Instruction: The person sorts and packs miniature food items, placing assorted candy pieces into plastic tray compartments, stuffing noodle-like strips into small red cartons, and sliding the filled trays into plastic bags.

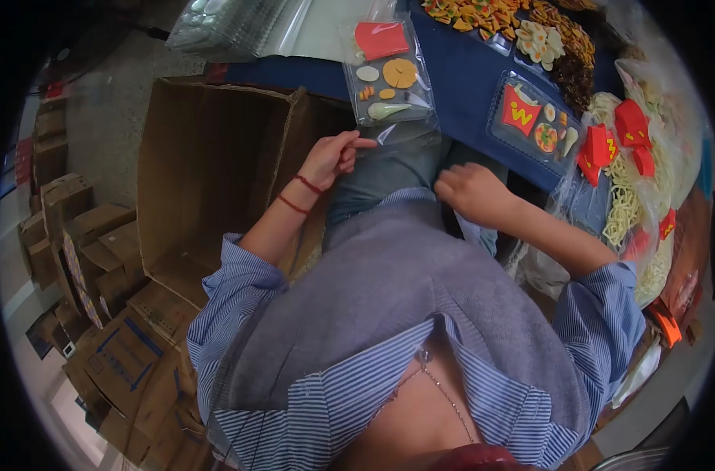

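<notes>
A clear plastic bag (408,135) with a clear tray of toy food inside overhangs the front edge of the blue table. In the tray lie a red fries box (381,39), a round tan piece (400,74) and several small pieces. My left hand (334,161) is closed at the bag's lower left corner, thumb and index finger at the film, the index stretched along it. Over my lap, my right hand (475,191) is curled closed, slightly blurred; its fingertips are hidden, so any content cannot be made out.
Another filled tray (495,125) lies on the blue table (459,102). Loose toy pieces (471,14) are heaped behind it. Bags of noodle-like strips (624,204) and red boxes (599,149) stand right. Stacked clear trays (224,27) sit back left. A large open carton (208,173) stands left.
</notes>
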The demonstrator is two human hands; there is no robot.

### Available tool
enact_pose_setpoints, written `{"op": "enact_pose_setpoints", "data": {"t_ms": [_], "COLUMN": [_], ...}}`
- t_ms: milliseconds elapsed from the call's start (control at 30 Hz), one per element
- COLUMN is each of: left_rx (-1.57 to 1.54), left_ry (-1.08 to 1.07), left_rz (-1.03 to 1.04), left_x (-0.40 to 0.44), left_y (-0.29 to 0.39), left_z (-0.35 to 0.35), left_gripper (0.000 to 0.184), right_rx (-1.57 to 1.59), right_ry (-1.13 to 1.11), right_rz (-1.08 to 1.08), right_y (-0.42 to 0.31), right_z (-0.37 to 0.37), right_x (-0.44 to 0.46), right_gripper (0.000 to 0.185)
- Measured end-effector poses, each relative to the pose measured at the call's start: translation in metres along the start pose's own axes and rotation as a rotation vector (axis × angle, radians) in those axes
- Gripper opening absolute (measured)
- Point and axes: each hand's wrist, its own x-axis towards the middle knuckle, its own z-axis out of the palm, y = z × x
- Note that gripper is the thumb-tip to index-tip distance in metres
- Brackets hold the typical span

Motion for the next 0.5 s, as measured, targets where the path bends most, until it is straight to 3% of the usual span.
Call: {"op": "enact_pose_setpoints", "data": {"t_ms": [67, 133, 233, 300, 500], "left_rx": [0.043, 0.082, 0.046, -0.104, -0.066], "left_ry": [0.011, 0.029, 0.113, 0.082, 0.023], "left_rz": [0.020, 0.043, 0.039, -0.016, 0.045], "left_x": [-0.002, -0.007, -0.015, -0.016, -0.004], "left_y": [-0.001, -0.003, -0.001, -0.002, -0.015], "left_z": [-0.003, -0.004, 0.001, 0.000, -0.011], "left_gripper": [0.036, 0.034, 0.028, 0.027, 0.025], "right_rx": [0.175, 0.375, 0.374, 0.310, 0.079], "right_ry": [0.423, 0.561, 0.580, 0.575, 0.503], "right_rz": [0.104, 0.172, 0.139, 0.131, 0.065], "right_y": [0.009, 0.006, 0.006, 0.004, 0.005], "right_z": [-0.008, -0.003, 0.013, 0.018, 0.018], "right_x": [0.047, 0.091, 0.128, 0.135, 0.130], "right_gripper": [0.011, 0.014, 0.016, 0.014, 0.010]}}
